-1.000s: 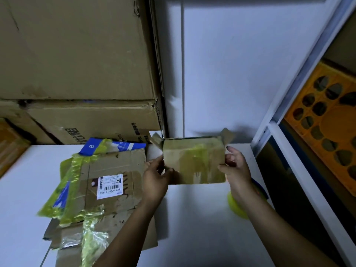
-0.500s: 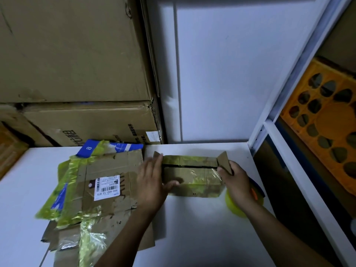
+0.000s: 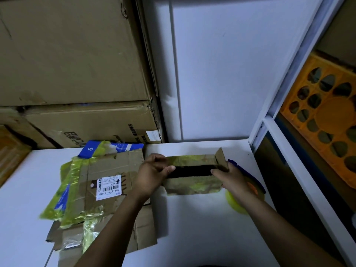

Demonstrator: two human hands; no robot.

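Observation:
A small brown cardboard box (image 3: 192, 186), patched with yellow-green tape, rests on the white table (image 3: 192, 228). Its top flaps stand apart and a dark slot shows between them. My left hand (image 3: 152, 174) grips the box's left end, thumb reaching over the opening. At the right end my right hand (image 3: 229, 177) holds the box, fingers at the edge of the slot, beside an upright end flap.
Flattened cardboard pieces (image 3: 107, 182) with yellow tape and a barcode label lie left of the box. Large cartons (image 3: 77, 74) are stacked at the back left. A yellow tape roll (image 3: 234, 203) sits under my right wrist. A white shelf frame (image 3: 289, 151) and an orange crate (image 3: 327, 122) stand on the right.
The box was held up on edge, then laid down on the table. Its top flaps have since been pulled apart, and the dark gap is wider now.

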